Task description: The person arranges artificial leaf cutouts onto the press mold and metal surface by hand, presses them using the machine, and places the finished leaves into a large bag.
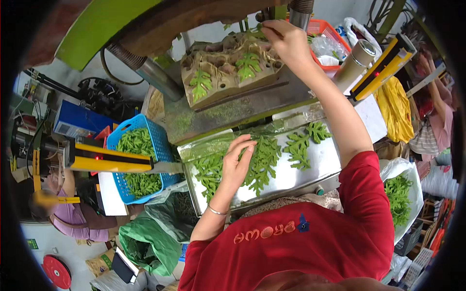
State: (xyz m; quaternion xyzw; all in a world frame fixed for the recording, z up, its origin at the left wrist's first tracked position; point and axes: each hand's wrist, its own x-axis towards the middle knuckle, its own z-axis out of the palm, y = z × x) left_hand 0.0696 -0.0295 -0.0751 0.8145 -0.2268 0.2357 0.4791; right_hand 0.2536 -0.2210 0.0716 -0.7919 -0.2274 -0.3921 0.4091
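My right hand reaches to the far right corner of a tan mold block with hollows. Its fingers are pinched at the edge of a green lobed leaf. Two more leaves lie on the block's front face, one on the left and one farther right. My left hand hovers over or rests on leaves spread on a shiny metal tray. Its fingers are loosely bent and apart, with no held thing showing. Beside it lies a leaf cluster; separate leaves lie farther right.
Press columns flank the block under a green frame. Yellow sensor bars stand left and right. A blue basket and a white bag hold greenery. A steel flask stands right. Other people are at both sides.
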